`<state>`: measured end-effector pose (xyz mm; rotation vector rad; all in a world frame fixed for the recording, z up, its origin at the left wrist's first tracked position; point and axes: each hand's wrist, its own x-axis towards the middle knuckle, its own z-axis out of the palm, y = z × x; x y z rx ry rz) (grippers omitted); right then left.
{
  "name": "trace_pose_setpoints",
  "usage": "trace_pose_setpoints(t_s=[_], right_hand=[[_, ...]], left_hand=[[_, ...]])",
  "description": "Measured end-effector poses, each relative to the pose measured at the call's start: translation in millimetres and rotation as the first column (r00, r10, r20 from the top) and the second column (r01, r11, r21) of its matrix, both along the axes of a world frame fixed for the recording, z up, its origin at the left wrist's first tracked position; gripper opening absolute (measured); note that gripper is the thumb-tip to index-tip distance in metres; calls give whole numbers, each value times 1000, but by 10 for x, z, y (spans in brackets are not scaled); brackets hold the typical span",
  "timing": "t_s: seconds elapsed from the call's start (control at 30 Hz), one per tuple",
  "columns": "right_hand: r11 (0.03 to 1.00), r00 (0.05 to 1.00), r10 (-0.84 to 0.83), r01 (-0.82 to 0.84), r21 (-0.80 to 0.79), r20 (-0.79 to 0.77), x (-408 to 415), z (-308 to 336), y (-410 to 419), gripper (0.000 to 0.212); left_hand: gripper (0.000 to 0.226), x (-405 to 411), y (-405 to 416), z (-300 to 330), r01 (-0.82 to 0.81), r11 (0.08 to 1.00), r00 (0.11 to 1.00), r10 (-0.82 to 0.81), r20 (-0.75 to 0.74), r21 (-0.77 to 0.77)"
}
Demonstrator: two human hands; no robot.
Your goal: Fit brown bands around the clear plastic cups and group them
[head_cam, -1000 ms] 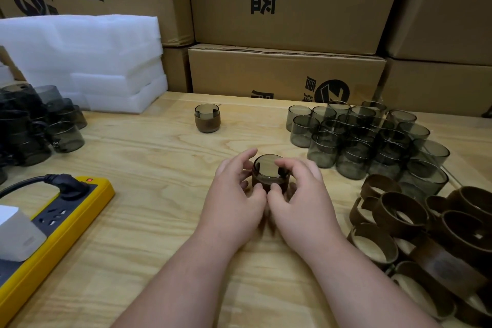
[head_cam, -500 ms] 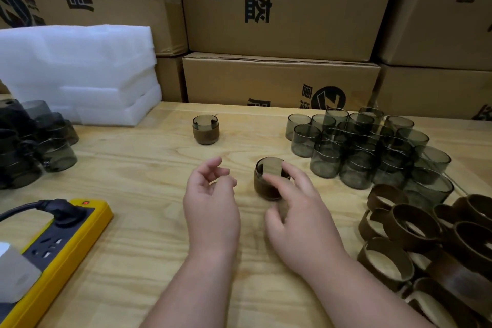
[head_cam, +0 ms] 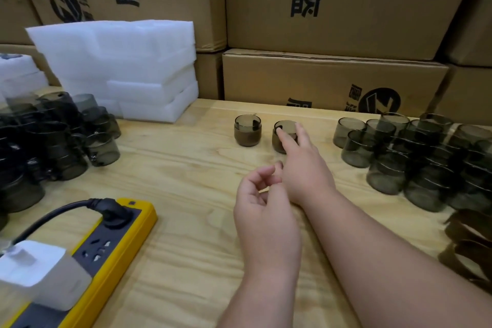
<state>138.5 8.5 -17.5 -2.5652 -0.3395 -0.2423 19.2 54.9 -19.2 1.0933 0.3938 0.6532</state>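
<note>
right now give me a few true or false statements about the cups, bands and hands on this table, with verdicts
1. Two banded cups stand side by side at the far middle of the table: the left banded cup and the right banded cup. True.
2. The right hand is at the right banded cup. True.
3. The left hand holds a brown band. False: its fingers are loosely curled and hold nothing.
4. The unbanded cups lie left of the power strip. False: that cluster is on the right.
5. The loose brown bands sit at the right edge. True.
</note>
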Motion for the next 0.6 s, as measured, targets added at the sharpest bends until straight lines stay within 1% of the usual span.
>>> trace_pose_setpoints(t_s=[0.13, 0.17, 0.23, 0.33, 0.4, 0.47, 0.6], right_hand=[[999, 999, 44, -43, -14, 12, 89, 3, 83, 90], [999, 999, 39, -39, -12, 16, 94, -4, 78, 89], [1000, 1000, 11, -11, 6, 20, 76, -28, 41, 83], [997, 996, -74, 74, -3, 44, -5, -48, -31, 65], [990, 988, -143, 144, -13, 59, -95, -44, -86, 57], [978, 976, -209, 208, 14, 64, -201, -40, -162, 54], [927, 928, -366, 356, 118, 76, -405, -46, -353, 53]], left_hand=[[27, 1, -1, -11, 15, 1000, 1000, -15, -5, 9], [27, 0, -4, -7, 16, 1000, 1000, -16, -4, 11], [24, -5, -12, 5, 10, 1000, 1000, -10, -2, 20], [20, -5, -16, 14, -1, 999, 1000, 2, -15, 53], [18, -7, -12, 15, -6, 998, 1000, 7, -24, 64], [23, -10, -4, 16, -5, 997, 999, 8, -43, 76], [20, -38, -25, 46, 12, 997, 999, -8, -51, 78]])
